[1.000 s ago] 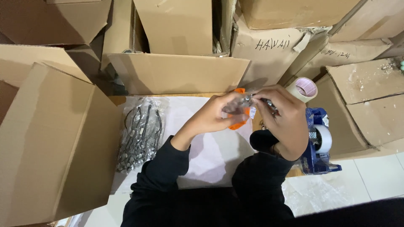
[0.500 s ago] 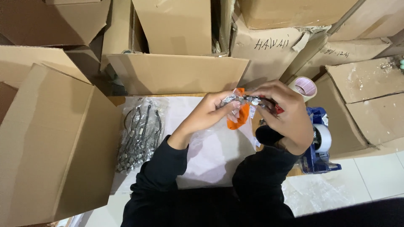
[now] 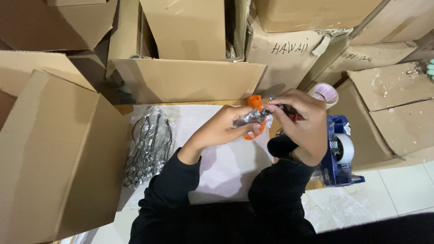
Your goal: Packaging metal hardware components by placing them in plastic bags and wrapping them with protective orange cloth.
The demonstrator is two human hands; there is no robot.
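Plastic wrapping blurs the small clear packet (image 3: 253, 116), so its contents cannot be made out; an orange piece (image 3: 254, 102) peeks from behind it. Left hand (image 3: 226, 129), wrist bent, fingers curled, pinches the packet from seven o'clock. Right hand (image 3: 302, 124) arches over at three o'clock, fingertips nipping its upper edge and hiding part of it. Both hover above the open cardboard box (image 3: 63, 153), whose bundled dark cords (image 3: 149, 144) lie at nine o'clock.

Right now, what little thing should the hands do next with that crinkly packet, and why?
Probably lower the small clear packet into the open cardboard box: both hands, left hand and right hand, pinch it above the box, where a pile of bagged dark cords lies.
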